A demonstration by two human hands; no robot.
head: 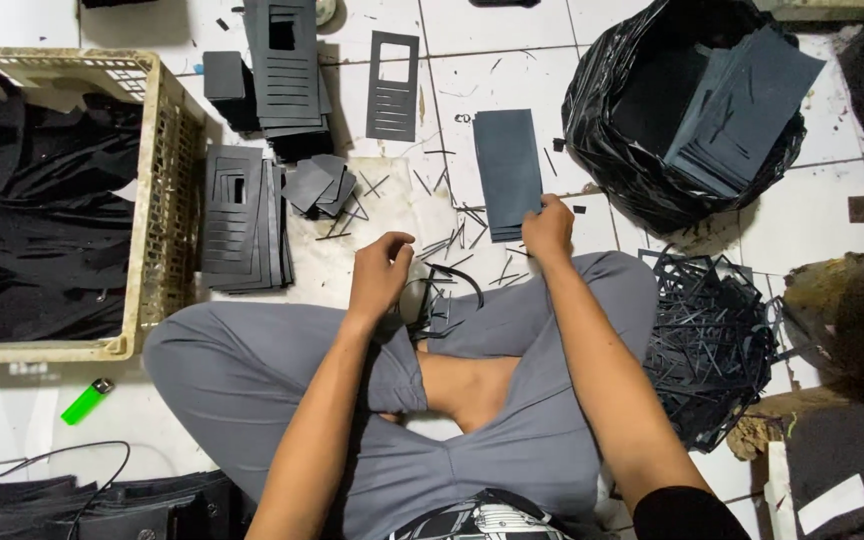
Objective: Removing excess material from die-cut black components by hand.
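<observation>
Right hand (pixel 548 226) on dark sheet stack (pixel 508 170), left hand (pixel 380 270) near thin black strips (pixel 442 255).

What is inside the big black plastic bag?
The black plastic bag holds a leaning stack of dark sheets with slits cut in them. Whatever lies beneath that stack is hidden.

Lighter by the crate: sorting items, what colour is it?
Bright green lighter, seen in the head view.
</observation>
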